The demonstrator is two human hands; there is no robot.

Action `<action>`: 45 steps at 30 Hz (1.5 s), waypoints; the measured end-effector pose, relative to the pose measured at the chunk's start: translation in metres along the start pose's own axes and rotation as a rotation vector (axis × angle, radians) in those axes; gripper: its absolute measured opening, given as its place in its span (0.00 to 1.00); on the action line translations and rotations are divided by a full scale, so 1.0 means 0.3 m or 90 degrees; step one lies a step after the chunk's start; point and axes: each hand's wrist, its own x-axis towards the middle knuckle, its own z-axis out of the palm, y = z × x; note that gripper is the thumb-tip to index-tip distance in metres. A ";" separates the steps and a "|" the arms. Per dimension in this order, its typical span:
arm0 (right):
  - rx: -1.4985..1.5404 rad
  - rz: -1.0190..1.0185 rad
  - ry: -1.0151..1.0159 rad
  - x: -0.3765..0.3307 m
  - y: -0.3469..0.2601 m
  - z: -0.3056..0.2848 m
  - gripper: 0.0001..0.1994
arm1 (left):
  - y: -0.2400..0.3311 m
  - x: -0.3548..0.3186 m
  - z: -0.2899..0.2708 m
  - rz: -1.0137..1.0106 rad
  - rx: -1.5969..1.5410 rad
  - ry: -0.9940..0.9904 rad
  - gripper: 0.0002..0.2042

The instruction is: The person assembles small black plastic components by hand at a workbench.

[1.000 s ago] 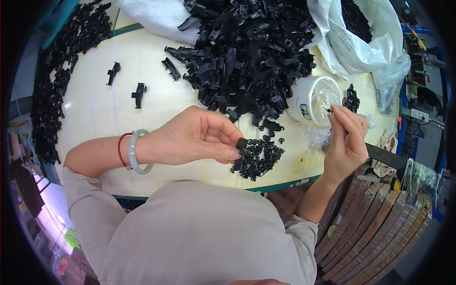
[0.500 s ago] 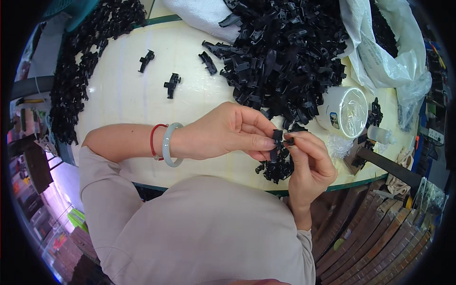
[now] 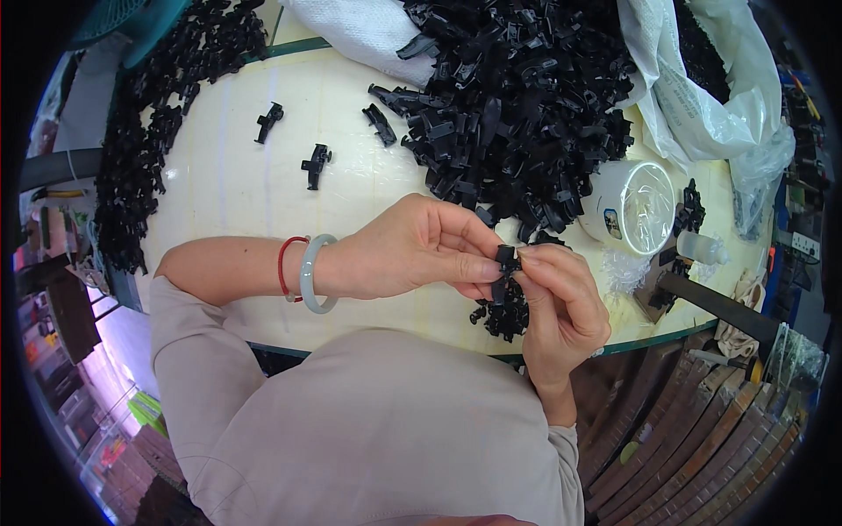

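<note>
Between the thumb and fingers of my left hand is a black plastic part, held upright over the table's near edge. My right hand is closed in a pinch, its fingertips against the right side of that part. The small black piece in the right fingertips is mostly hidden by them. Just below the held part lies a little heap of small black pieces. A large pile of black plastic parts rises beyond both hands. Three loose black parts, one of them here, lie apart to the left.
More black assemblies line the table's left edge. A white tub lies at the right, beside a small clear bottle and a dark metal bar. White sacks stand behind. The round table has a green rim.
My right hand has moved slightly left, bringing its small black piece up against the part in my left hand. The view has shifted a little.
</note>
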 end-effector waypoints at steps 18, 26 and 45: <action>-0.112 0.127 0.146 -0.014 0.026 -0.194 0.12 | 0.056 -0.122 -0.066 0.049 0.289 0.228 0.10; -0.342 0.012 -0.108 -0.016 0.073 -0.161 0.11 | 0.088 -0.258 -0.205 0.117 0.441 0.542 0.09; 0.181 0.264 0.077 -0.072 0.066 -0.204 0.07 | 0.224 -0.097 -0.183 0.455 1.133 0.332 0.15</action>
